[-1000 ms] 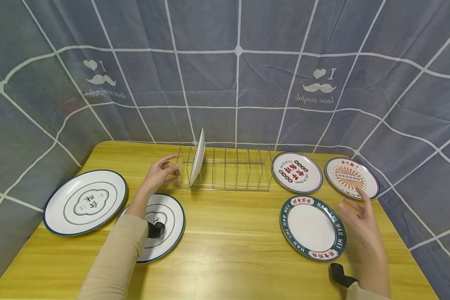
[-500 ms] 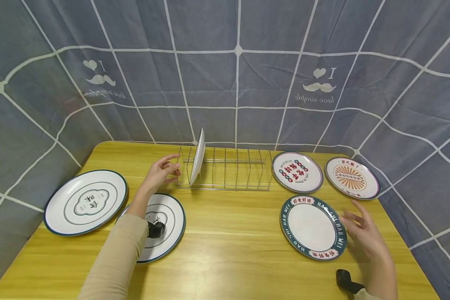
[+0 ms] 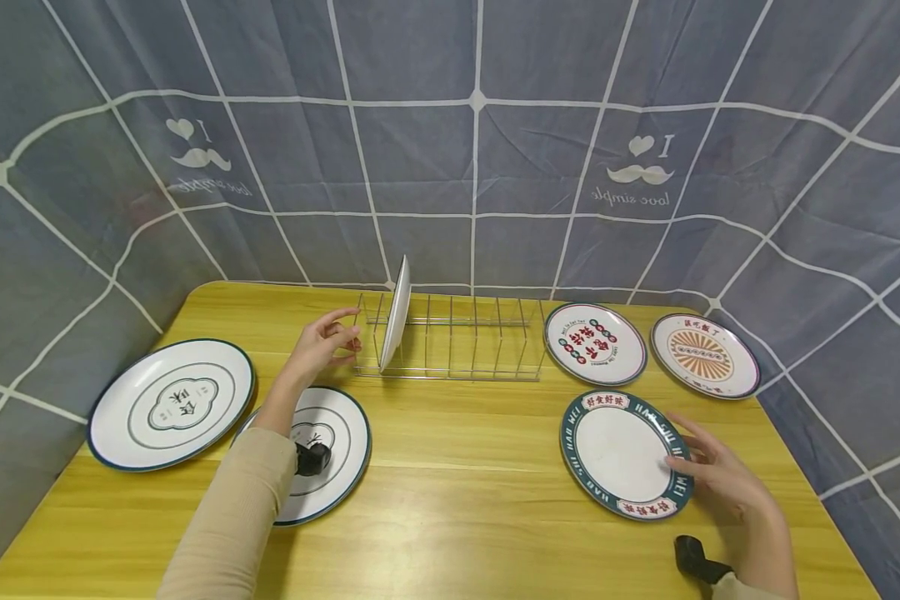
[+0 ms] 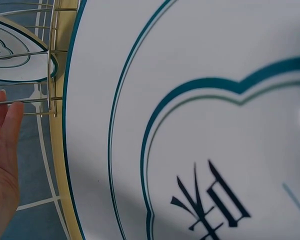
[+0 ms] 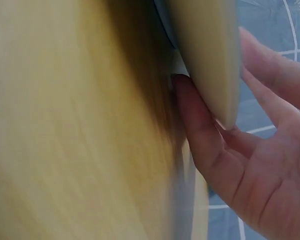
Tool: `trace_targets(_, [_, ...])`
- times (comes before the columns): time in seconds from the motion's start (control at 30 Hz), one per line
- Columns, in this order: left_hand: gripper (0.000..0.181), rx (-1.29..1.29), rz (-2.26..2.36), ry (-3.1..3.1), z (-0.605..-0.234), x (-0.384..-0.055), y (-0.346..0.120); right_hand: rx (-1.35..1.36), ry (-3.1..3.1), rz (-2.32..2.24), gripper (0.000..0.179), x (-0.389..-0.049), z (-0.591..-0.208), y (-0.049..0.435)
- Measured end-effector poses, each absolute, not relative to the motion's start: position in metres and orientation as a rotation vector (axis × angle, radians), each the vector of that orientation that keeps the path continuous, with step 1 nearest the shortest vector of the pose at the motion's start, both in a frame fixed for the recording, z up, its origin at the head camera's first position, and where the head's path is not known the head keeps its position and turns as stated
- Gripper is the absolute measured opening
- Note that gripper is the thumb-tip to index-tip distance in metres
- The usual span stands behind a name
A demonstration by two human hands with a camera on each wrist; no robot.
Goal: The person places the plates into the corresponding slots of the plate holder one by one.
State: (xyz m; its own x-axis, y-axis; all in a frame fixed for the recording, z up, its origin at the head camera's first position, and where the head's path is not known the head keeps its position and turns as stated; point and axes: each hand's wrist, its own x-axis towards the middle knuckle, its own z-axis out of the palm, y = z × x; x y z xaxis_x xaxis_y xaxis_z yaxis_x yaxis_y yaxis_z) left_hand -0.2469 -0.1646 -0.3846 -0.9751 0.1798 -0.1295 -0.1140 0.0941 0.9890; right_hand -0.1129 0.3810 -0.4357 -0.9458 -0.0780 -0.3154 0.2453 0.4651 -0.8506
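My left hand [image 3: 321, 343] is at the left end of a wire dish rack [image 3: 450, 379], thumb and finger pinching an end wire [image 4: 5, 103]. In the rack's left part a white plate [image 3: 396, 317] stands on edge, tilted slightly. At the right, my right hand [image 3: 727, 479] grips the right rim of a white plate with a green lettered band [image 3: 621, 454]. Its thumb lies over the rim. In the right wrist view that plate [image 5: 210, 60] shows edge-on between thumb and fingers.
Two smaller patterned plates [image 3: 594, 345] [image 3: 703, 356] lie right of the rack. On the left are a large blue-rimmed plate [image 3: 172, 406] and another plate [image 3: 341, 454], partly hidden beneath my left forearm. A grey tile-patterned cloth [image 3: 427, 158] hangs behind the wooden table [image 3: 457, 500].
My right hand has moved down from near the orange-patterned plate to the green-banded plate and taken hold of its right rim. The left hand has stayed at the rack.
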Motion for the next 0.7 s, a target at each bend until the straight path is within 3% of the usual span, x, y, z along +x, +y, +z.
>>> trace_targets(0.37, [0.047,0.053,1.977,2.150,-0.385,-0.248,-0.165,-0.032,2.317,-1.597,0.062,-0.111,-0.442,0.394])
trace_targets(0.7, [0.046,0.046,1.978,2.145,-0.387,-0.249,-0.166,-0.302,1.902,-1.875,0.060,-0.112,-0.447,0.401])
